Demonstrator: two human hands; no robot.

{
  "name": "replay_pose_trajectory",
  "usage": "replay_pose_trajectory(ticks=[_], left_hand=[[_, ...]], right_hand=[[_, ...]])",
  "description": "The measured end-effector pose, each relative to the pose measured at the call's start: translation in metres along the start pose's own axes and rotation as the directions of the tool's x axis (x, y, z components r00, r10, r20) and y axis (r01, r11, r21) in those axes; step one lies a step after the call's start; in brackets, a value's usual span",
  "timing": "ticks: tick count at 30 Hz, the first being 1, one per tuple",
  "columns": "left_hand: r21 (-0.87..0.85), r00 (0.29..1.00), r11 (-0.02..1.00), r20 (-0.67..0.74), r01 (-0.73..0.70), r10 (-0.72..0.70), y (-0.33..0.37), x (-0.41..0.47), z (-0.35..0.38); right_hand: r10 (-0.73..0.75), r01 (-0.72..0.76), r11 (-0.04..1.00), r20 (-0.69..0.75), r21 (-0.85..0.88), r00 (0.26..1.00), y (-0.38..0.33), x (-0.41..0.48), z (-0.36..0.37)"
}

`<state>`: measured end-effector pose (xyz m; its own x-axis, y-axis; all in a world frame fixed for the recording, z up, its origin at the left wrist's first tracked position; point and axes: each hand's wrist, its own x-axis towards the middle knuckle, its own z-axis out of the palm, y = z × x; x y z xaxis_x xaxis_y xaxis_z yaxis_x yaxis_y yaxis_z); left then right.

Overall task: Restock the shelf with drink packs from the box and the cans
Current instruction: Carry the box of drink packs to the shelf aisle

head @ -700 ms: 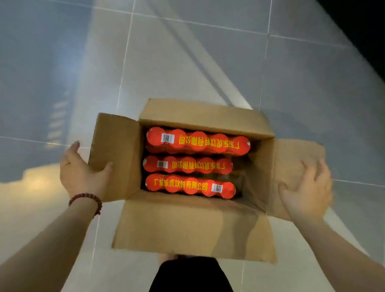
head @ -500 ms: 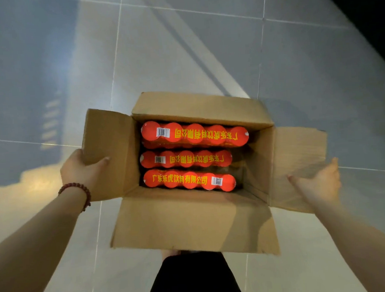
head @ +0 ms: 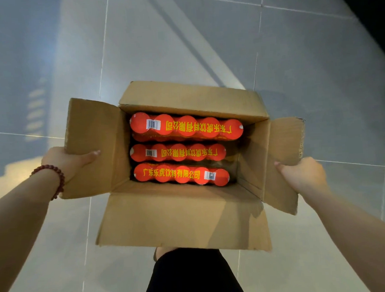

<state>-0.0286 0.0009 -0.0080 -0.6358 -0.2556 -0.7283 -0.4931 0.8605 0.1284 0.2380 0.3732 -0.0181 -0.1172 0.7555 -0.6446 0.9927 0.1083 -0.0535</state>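
The open cardboard box (head: 180, 218) sits between both hands: left hand (head: 67, 161) grips the left flap, thumb on top, right hand (head: 302, 175) clamps the right flap. Inside lie three red drink packs (head: 183, 152) side by side, perhaps more beneath.

Head view — steeply downward, close over box (head: 180, 216)

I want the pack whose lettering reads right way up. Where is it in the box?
In the head view it is the nearest pack, along the cardboard box's near wall, beside the middle pack.
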Motion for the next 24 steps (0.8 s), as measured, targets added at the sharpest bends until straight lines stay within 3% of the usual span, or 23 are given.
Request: replay_pose_trajectory(ticks=[4,8,12,17,24], left_hand=[[0.062,0.997,0.995,-0.019,-0.076,0.077,0.002,-0.002,0.001],[0.159,0.983,0.973,-0.046,-0.167,0.176,0.008,-0.01,0.014],[0.267,0.965,0.935,-0.06,-0.232,0.256,0.015,-0.018,0.022],[0.4,0.921,0.856,-0.07,-0.327,0.384,0.033,-0.018,0.015],[0.506,0.854,0.709,0.118,-0.491,0.507,0.067,-0.055,0.022]], right_hand=[[-0.066,0.066,0.996,-0.008,0.065,0.998,0.0,-0.004,0.003],[-0.137,0.141,0.989,0.084,-0.037,0.987,-0.009,-0.007,-0.001],[-0.189,0.198,0.975,0.086,-0.102,0.978,-0.011,-0.008,-0.007],[-0.164,0.169,0.984,0.084,-0.064,0.983,0.01,-0.017,-0.011],[-0.043,0.042,0.999,0.092,0.01,0.995,0.094,-0.053,-0.034]])
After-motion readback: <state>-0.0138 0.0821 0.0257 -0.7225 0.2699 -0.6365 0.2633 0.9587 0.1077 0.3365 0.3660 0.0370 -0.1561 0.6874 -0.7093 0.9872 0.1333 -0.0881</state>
